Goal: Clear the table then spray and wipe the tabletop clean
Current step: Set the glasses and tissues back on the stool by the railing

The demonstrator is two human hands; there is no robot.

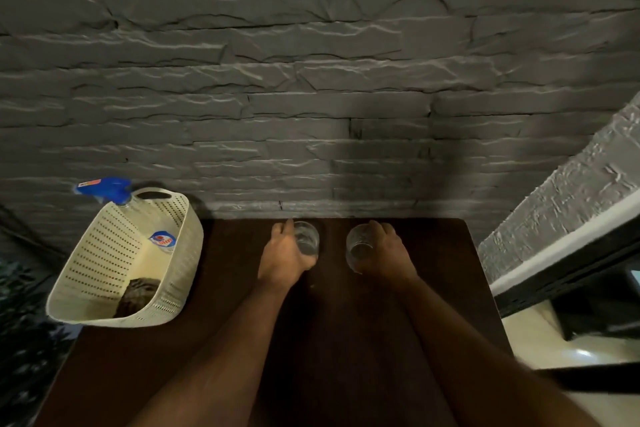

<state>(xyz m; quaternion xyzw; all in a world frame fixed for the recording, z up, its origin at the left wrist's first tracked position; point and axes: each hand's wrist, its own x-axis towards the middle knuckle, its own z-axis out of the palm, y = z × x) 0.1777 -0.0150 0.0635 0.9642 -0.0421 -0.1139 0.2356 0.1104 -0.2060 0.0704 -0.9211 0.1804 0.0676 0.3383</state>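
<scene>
Two clear drinking glasses stand near the far edge of the dark wooden table (221, 340). My left hand (284, 253) grips the left glass (307, 237) from its left side. My right hand (384, 255) grips the right glass (358, 246) from its right side. A cream perforated basket (100, 253) sits at the table's left edge. In it stands a spray bottle with a blue trigger head (104, 188), and a dark cloth (136, 295) lies in its near corner.
A grey stone wall (311, 80) rises right behind the table. A pale textured ledge (568, 198) and a dark frame run along the right side. Dark foliage (20, 322) shows at the lower left.
</scene>
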